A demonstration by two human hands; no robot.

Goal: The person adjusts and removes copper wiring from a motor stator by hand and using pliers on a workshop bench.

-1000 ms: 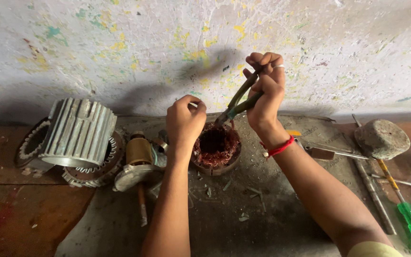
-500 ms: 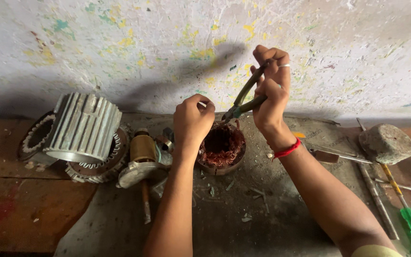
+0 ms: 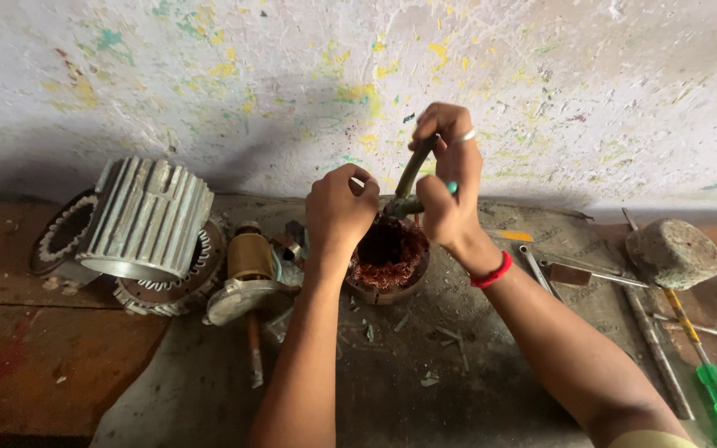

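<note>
Gripping pliers (image 3: 408, 187) above the copper-wound stator (image 3: 389, 261), your right hand (image 3: 446, 187) is clenched on the handles; your left hand (image 3: 340, 209) grasps the stator's left rim; finned housing (image 3: 149, 220) lies well left.

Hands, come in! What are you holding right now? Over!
Right hand squeezing pliers. Left hand steadying copper-wound motor part. Nothing blocking.
</note>
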